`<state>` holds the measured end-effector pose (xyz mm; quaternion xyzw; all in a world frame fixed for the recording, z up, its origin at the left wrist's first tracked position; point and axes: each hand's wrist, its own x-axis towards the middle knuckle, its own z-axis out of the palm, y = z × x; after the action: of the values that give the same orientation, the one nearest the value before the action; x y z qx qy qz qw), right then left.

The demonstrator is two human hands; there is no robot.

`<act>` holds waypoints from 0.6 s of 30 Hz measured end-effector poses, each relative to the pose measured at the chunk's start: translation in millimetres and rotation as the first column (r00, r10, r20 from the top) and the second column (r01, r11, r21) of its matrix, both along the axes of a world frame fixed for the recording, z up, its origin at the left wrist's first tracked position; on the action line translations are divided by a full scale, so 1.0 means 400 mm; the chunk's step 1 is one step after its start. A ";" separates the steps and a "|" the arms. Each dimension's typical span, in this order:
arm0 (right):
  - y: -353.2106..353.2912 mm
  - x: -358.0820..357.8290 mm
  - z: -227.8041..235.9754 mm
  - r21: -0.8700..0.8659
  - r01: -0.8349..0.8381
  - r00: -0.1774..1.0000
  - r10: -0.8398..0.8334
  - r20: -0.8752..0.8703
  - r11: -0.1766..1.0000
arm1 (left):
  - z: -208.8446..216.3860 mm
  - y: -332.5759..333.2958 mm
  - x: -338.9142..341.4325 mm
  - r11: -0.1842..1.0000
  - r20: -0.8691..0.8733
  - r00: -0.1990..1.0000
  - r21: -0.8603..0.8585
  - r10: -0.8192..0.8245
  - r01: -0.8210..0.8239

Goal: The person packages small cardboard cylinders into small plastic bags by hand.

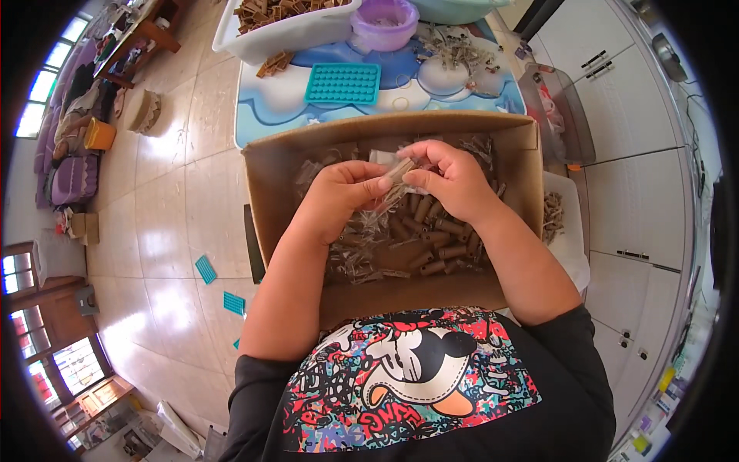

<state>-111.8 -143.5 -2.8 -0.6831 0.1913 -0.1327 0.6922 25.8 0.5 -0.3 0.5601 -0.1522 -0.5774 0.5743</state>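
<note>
Over the open cardboard box (392,127), my two hands meet at a small clear plastic bag (398,171) with light pieces inside. My left hand (344,192) pinches its left side between thumb and fingers. On the other side, my right hand (450,179) grips the bag's upper right part with thumb and forefinger. Below them the box holds many brown cylindrical pieces (450,229) and crumpled clear bags (358,235). What exactly the held bag contains is too small to make out.
Beyond the box stands a cloud-patterned table (285,100) with a teal moulded tray (343,83), a white bin (231,38) of brown pieces, a purple basin (385,27) and a pile of small bagged parts (462,54). A white tub (570,231) sits right of the box. Teal trays (205,269) lie on the floor.
</note>
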 end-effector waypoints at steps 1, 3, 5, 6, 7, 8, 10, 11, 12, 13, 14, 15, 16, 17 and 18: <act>-0.003 -0.004 0.003 -0.013 -0.023 0.999 0.022 -0.029 1.000 | 0.004 -0.001 -0.002 1.000 0.002 1.000 -0.001 0.000 0.000; -0.005 -0.011 0.004 -0.051 -0.009 1.000 0.008 -0.007 0.999 | 0.016 -0.004 -0.012 0.991 0.001 1.000 -0.132 0.009 -0.009; -0.002 -0.014 0.005 -0.086 0.005 1.000 -0.004 0.015 0.996 | 0.024 -0.003 -0.020 0.992 0.064 0.998 -0.127 0.022 -0.014; 0.000 -0.016 0.010 -0.148 0.010 0.999 -0.003 0.046 0.989 | 0.027 -0.003 -0.024 0.992 0.125 0.992 -0.124 0.034 -0.019; 0.002 -0.018 0.013 -0.210 0.018 0.997 -0.002 0.077 0.978 | 0.034 -0.002 -0.028 0.992 0.126 0.991 -0.123 0.033 -0.018; 0.001 -0.019 0.012 -0.209 0.020 0.997 -0.004 0.077 0.978 | 0.041 -0.002 -0.031 0.992 0.119 0.992 -0.126 0.031 -0.016; 0.000 -0.021 0.006 -0.127 0.033 0.993 -0.018 0.118 0.991 | 0.046 -0.003 -0.043 0.992 0.112 0.993 -0.128 0.028 -0.014; 0.001 -0.020 0.001 -0.126 0.034 0.993 -0.019 0.118 0.991 | 0.046 -0.005 -0.051 0.991 0.136 0.989 -0.126 0.063 -0.046; 0.000 -0.019 -0.006 -0.094 0.031 0.993 -0.020 0.118 0.995 | 0.047 -0.006 -0.055 0.989 0.160 0.982 -0.125 0.098 -0.078; 0.000 -0.019 -0.008 -0.063 0.027 0.993 -0.019 0.118 0.998 | 0.046 -0.005 -0.056 0.989 0.160 0.982 -0.125 0.098 -0.078; 0.001 -0.016 -0.005 -0.064 0.026 0.993 -0.018 0.119 0.998 | 0.045 -0.004 -0.056 0.988 0.185 0.977 -0.131 0.104 -0.080; 0.004 -0.011 0.001 -0.017 0.032 0.992 -0.030 0.121 0.999 | 0.044 -0.004 -0.056 0.987 0.210 0.972 -0.137 0.110 -0.082; 0.004 -0.005 0.000 0.034 0.036 0.992 -0.040 0.117 0.999 | 0.037 -0.007 -0.051 0.987 0.206 0.972 -0.134 0.111 -0.085; 0.005 -0.002 0.000 0.036 0.034 0.993 -0.038 0.113 0.999 | 0.030 -0.010 -0.045 0.984 0.147 0.981 -0.144 0.124 -0.103; 0.007 0.001 0.000 0.061 0.072 0.990 -0.079 0.118 0.995 | 0.023 -0.012 -0.039 0.981 0.087 0.987 -0.153 0.136 -0.122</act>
<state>-111.3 -140.9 -2.6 -0.6461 0.1789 -0.1943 0.7161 10.1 -4.1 9.1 0.5523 -0.1855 -0.4981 0.6422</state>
